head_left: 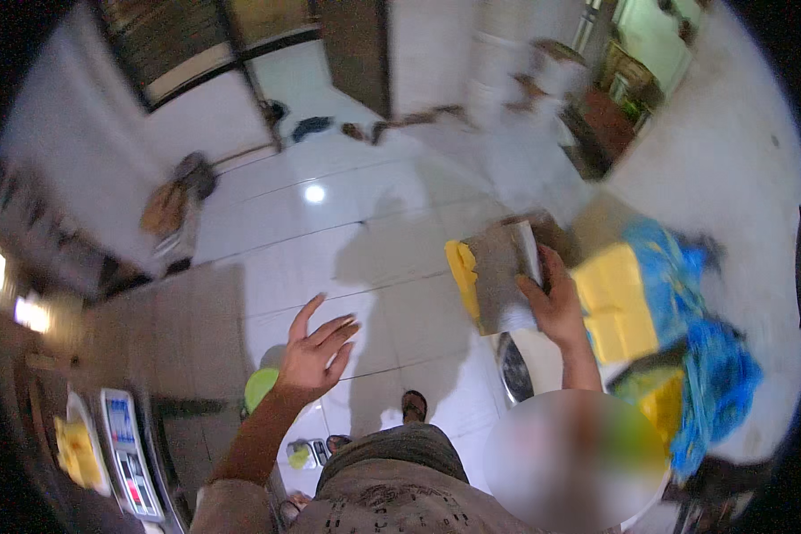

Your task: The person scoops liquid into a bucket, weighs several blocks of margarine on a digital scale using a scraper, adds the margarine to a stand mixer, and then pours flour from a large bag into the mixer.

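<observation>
My right hand (557, 300) grips the right edge of a grey-brown, box-like object (497, 277). A yellow strip runs down that object's left side, and a white piece shows beside my fingers. Blur hides exactly what it is. My left hand (317, 350) is raised over the tiled floor with its fingers spread, holding nothing. Just beyond my left wrist lies a light-green round bowl or lid (260, 387), partly covered by the forearm. To the right of my right hand is a yellow block-like surface (617, 304) against blue plastic sheeting (664, 267).
A digital scale (130, 454) stands at the far left beside yellow material (77, 447) on a white dish. A bunched blue plastic bag (721, 394) lies at right. Ahead are a dark-framed door (240, 67) and the white tiled floor (294, 247). A blurred patch covers the lower right.
</observation>
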`<state>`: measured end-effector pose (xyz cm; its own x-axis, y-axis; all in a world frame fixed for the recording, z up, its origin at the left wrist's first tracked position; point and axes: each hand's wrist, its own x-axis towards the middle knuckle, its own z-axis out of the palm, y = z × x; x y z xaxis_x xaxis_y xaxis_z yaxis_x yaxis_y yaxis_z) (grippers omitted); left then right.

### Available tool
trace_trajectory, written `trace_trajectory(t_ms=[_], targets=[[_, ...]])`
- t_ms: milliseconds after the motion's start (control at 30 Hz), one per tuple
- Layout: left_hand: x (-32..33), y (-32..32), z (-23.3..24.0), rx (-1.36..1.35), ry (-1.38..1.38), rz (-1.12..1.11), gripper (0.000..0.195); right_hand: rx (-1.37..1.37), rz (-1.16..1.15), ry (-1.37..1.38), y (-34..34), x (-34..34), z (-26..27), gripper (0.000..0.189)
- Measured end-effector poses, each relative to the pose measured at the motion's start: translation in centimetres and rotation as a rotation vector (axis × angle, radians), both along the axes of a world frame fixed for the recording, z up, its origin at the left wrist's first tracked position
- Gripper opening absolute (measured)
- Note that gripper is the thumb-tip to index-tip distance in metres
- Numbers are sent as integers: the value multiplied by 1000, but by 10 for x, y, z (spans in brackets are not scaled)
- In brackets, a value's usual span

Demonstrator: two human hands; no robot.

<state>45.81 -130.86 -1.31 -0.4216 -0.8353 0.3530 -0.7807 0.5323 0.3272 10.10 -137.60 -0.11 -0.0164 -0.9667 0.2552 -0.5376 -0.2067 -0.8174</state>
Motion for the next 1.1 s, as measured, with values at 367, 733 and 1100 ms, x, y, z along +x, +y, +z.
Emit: trace_trajectory(t_ms=[367, 733, 1100], targets=[[247, 174, 152, -414, -413, 579, 45, -436, 1067, 158, 74, 451, 173, 47], [427, 398, 184, -505, -602, 1320, 45, -796, 1540, 43, 256, 756, 245, 44], [508, 447, 152, -271, -226, 1757, 50, -617, 1706, -226, 292, 896, 224, 44]])
